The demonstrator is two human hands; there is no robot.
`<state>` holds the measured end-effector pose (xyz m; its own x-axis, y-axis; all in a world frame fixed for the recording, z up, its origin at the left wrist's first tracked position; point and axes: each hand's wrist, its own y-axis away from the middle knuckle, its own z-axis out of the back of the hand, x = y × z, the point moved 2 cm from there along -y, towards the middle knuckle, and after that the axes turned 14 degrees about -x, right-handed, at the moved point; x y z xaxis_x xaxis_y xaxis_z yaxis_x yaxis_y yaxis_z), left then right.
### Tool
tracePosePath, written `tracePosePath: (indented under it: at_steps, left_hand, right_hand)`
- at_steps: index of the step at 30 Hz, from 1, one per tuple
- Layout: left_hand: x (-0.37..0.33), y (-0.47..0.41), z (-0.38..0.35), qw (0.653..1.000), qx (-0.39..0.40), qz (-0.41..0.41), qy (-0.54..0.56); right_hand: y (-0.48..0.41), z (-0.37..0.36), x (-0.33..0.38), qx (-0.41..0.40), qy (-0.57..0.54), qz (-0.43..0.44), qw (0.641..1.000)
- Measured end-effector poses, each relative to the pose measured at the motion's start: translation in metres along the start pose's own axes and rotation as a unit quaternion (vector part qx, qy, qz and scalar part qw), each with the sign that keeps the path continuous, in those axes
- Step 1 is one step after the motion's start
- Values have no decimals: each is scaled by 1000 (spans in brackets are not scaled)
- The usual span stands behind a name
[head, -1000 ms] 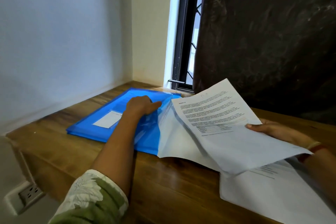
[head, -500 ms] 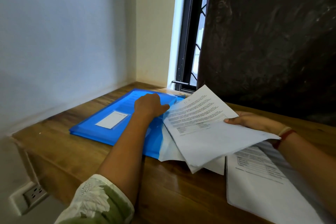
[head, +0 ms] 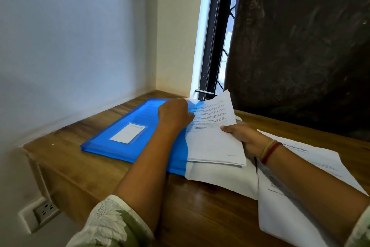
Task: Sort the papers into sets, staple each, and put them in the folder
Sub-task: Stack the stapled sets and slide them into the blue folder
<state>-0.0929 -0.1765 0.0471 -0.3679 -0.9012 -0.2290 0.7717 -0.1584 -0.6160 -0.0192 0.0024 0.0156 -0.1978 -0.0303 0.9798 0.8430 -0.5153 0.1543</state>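
The set of papers (head: 214,142) is lower and flatter than half a second ago, and its far edge now sits right at the mouth of the blue folder (head: 120,136). The right hand (head: 246,136) has travelled left with it, closer to the folder. The left hand (head: 174,115) has barely shifted and stays at the folder's open edge.

The folder lies flat on the wooden table (head: 90,166), pushed toward the corner, with a white label (head: 128,133) on its cover. A loose white sheet (head: 220,178) pokes out from the folder's right side, under the held set. More printed papers (head: 300,196) lie on the table to the right, beneath the right forearm. A pale wall (head: 60,46) runs along the left, a black window frame (head: 212,46) stands in the corner, and a dark curtain (head: 300,46) fills the right. A wall socket (head: 45,209) sits low beside the table.

The left arm reaches forward from a floral sleeve (head: 112,224), knuckles up. Its fingers curl over the edge of the folder's cover and the thumb points at the incoming pages. The fingertips are hidden behind the hand.

The right hand pinches the set at its right edge, thumb on top and fingers beneath. Bangles (head: 269,151) ring its wrist. The set tilts up slightly at its far corner, where it overlaps the folder's blue edge.
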Motion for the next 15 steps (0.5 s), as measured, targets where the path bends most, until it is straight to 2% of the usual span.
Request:
tracePosePath:
  at_steps: [8, 15]
  left_hand:
    - [-10, 4, 0, 999, -22, 12, -29]
    - [-9, 4, -1, 999, -22, 25, -43]
  right_hand:
    - [21, -65, -7, 14, -70, -2, 997]
    - [25, -105, -1, 24, -46, -2, 999]
